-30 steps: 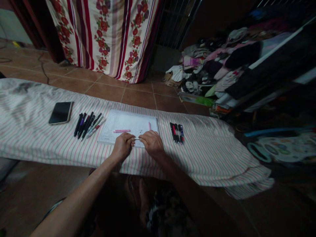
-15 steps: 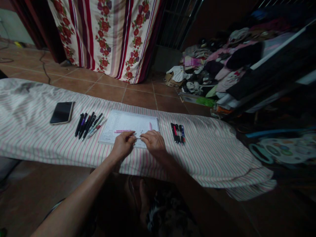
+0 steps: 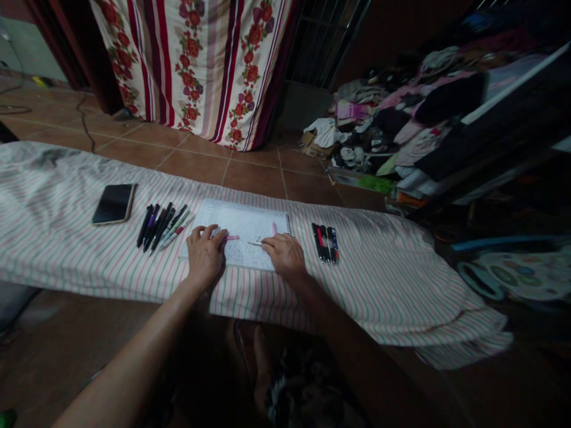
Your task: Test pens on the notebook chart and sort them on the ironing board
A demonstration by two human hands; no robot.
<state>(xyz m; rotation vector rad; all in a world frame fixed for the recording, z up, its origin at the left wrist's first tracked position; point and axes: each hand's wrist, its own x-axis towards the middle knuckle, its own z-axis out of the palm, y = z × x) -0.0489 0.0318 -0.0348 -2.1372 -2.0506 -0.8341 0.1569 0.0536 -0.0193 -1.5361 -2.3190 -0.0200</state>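
A spiral notebook with writing on its page lies on the striped cloth. My left hand is over its left part, fingers bent and closed on a pink pen barrel whose right end shows past the thumb. Over the right part, my right hand pinches a thin, pale pen refill that points left. A second pink pen part lies near the spiral binding, just beyond my right fingers. Small dark bits by the refill are too small to name.
Several pens lie bunched left of the notebook, with a phone farther left. More pens lie side by side to the right. A striped cloth covers the low surface. Piled clothes and a floral curtain stand beyond.
My hands have moved apart. The left went left to the pink pen barrel; the right moved slightly right, keeping the pale refill. The view shifted slightly.
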